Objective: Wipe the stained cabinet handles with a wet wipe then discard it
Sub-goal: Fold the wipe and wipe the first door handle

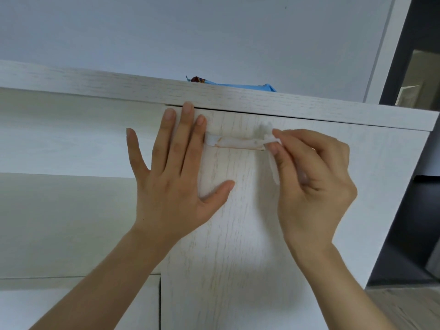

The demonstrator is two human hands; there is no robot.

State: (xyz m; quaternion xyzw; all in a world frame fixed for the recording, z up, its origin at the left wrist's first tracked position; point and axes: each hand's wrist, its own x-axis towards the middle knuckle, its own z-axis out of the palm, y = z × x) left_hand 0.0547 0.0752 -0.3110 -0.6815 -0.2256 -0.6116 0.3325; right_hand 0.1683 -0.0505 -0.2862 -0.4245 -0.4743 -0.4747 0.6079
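Handle [238, 142] runs level, stained; right hand [312, 184] pinches wipe [273, 160] apparently at its right end, left hand [176, 172] flat.

A blue packet [240, 86] lies on the cabinet top [142, 88].

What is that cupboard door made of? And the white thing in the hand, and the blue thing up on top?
Cabinet door: looks like pale, whitewashed wood or a wood-look laminate, matte, with fine grain lines running down it.
Wet wipe, pinched in the right hand: thin, soft, slightly see-through cloth or paper that droops.
Blue packet on top: probably plastic film, since it looks smooth and crinkled; only its edge shows.
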